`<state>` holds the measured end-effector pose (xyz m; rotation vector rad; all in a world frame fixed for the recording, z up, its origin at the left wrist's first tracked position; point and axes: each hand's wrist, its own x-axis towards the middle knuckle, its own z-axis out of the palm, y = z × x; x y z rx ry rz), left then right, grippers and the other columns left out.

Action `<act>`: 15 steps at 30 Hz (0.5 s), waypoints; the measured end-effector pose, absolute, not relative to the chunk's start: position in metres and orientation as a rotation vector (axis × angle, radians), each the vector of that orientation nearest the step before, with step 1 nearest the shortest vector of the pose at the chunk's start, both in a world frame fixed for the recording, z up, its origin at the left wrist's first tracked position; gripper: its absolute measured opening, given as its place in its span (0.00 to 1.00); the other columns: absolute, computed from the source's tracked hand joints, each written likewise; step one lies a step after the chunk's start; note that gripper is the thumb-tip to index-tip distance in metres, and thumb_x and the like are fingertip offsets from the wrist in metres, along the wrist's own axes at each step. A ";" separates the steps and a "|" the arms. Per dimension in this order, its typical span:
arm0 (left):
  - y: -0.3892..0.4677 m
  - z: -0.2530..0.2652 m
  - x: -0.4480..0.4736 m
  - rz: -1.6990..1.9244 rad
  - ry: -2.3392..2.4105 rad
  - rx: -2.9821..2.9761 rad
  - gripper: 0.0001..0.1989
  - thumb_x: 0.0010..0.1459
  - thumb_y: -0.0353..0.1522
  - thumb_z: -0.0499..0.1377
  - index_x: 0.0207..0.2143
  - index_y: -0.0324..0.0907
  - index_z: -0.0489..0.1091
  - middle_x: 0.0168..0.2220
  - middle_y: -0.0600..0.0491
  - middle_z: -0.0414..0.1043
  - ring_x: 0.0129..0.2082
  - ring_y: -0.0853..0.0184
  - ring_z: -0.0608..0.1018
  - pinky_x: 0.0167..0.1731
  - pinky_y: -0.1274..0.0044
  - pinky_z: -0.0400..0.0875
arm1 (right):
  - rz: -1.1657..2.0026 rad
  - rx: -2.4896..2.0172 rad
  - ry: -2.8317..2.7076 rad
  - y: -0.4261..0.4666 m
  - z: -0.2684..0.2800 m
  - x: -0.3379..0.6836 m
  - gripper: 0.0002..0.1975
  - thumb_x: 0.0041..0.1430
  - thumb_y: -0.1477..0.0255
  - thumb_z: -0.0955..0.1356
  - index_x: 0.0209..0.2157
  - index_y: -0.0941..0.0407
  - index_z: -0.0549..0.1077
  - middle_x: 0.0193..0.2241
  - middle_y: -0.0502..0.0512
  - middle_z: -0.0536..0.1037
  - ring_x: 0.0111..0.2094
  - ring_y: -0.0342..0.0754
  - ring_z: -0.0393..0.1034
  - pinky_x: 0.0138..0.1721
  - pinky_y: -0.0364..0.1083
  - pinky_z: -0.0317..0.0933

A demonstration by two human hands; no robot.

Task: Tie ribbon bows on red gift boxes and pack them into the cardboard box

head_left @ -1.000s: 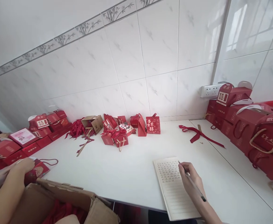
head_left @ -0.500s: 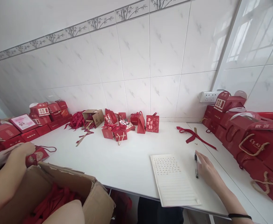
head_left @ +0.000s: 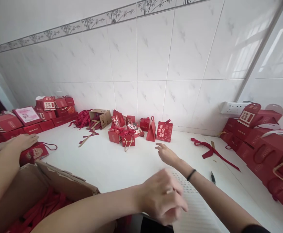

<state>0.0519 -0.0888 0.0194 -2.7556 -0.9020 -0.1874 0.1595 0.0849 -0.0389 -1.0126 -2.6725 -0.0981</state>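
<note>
White counter (head_left: 122,165) under tiled wall, your right hand (head_left: 167,154) open, reaching toward red boxes (head_left: 128,132), your left hand (head_left: 162,197) blurred, loosely curled, empty.

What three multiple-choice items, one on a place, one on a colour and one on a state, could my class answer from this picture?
1. Where is the pen?
A. in the cardboard box
B. on the table
C. on the wall socket

2. What colour is the loose ribbon beyond the pen?
A. red
B. blue
C. green

3. How is the right hand?
A. shut on the pen
B. open and empty
C. pressed flat on a gift box

Answers:
1 B: the pen lies on the white top, to the right of the right forearm.
2 A: the ribbon is red against the white table.
3 B: the fingers are spread and nothing is between them.
</note>
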 end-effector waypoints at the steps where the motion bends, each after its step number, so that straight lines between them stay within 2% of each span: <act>1: -0.081 0.013 0.050 -0.117 -0.789 -2.833 0.10 0.59 0.33 0.51 0.41 0.44 0.70 0.41 0.53 0.71 0.39 0.69 0.73 0.41 0.76 0.67 | -0.094 -0.978 -2.720 0.095 -0.039 0.139 0.18 0.59 0.87 0.59 0.48 0.64 0.68 0.54 0.64 0.61 0.53 0.51 0.58 0.53 0.46 0.57; 3: -0.066 0.001 0.048 0.141 -0.746 -2.960 0.11 0.56 0.32 0.51 0.39 0.42 0.71 0.37 0.52 0.73 0.35 0.67 0.75 0.33 0.76 0.68 | -0.084 -0.945 -2.793 0.115 -0.041 0.101 0.15 0.60 0.86 0.62 0.48 0.64 0.68 0.53 0.62 0.62 0.52 0.51 0.60 0.52 0.48 0.59; 5: -0.054 -0.009 0.048 0.458 -0.994 -2.973 0.12 0.56 0.33 0.51 0.37 0.39 0.71 0.35 0.51 0.75 0.33 0.64 0.76 0.27 0.74 0.67 | -0.078 -0.964 -2.829 0.133 -0.045 0.069 0.11 0.62 0.80 0.65 0.47 0.63 0.68 0.52 0.61 0.63 0.51 0.53 0.60 0.50 0.53 0.60; 7: -0.046 -0.015 0.048 0.649 -1.214 -2.939 0.13 0.56 0.33 0.50 0.39 0.38 0.70 0.37 0.49 0.75 0.33 0.61 0.77 0.26 0.72 0.68 | -0.078 -1.025 -2.833 0.148 -0.050 0.045 0.12 0.62 0.74 0.67 0.47 0.62 0.68 0.51 0.61 0.63 0.51 0.55 0.60 0.50 0.56 0.60; 11: -0.036 -0.020 0.048 0.743 -1.332 -2.936 0.15 0.55 0.34 0.51 0.41 0.38 0.70 0.40 0.46 0.75 0.36 0.59 0.77 0.28 0.70 0.69 | -0.063 -1.214 -2.780 0.172 -0.059 0.014 0.13 0.63 0.71 0.67 0.47 0.62 0.67 0.50 0.61 0.64 0.50 0.56 0.60 0.50 0.57 0.59; 15: -0.029 -0.023 0.044 0.663 -1.330 -3.013 0.13 0.55 0.33 0.51 0.40 0.41 0.71 0.45 0.51 0.73 0.40 0.59 0.76 0.30 0.69 0.71 | 0.004 -1.351 -2.728 0.183 -0.062 0.000 0.14 0.63 0.69 0.67 0.47 0.62 0.67 0.47 0.61 0.66 0.47 0.54 0.63 0.47 0.56 0.61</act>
